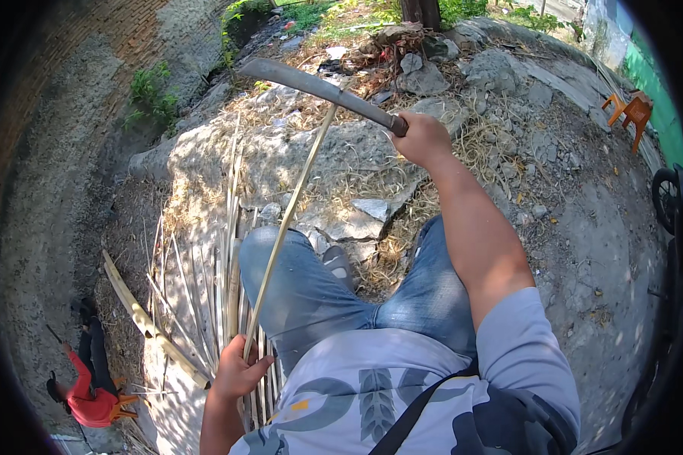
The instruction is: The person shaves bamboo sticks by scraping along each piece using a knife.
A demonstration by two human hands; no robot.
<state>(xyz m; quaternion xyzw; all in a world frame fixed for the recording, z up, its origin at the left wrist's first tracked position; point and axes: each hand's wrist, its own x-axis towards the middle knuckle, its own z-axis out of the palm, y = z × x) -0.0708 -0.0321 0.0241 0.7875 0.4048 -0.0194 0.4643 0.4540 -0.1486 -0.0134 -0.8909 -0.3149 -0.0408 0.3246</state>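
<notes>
My right hand (pixel 423 139) is closed round the dark handle of a machete (pixel 303 81), held out ahead with its long grey blade pointing to the far left. A thin pale bamboo strip (pixel 290 216) slants up across my left thigh, its far end meeting the blade's edge near the middle. Low on the left, my left hand (pixel 240 367) grips the strip's near end, fingers wrapped round it. Beside my left leg lies a bundle of split bamboo strips (pixel 232 280), partly hidden by my leg and hand.
Left of the strips lies a thicker split bamboo pole (pixel 140 315). At the lower left a person in red (pixel 91 400) sits on an orange chair. Rubble and curled shavings (pixel 463 152) cover the ground ahead. An orange plastic stool (pixel 630 114) stands far right, near a wheel (pixel 665 199).
</notes>
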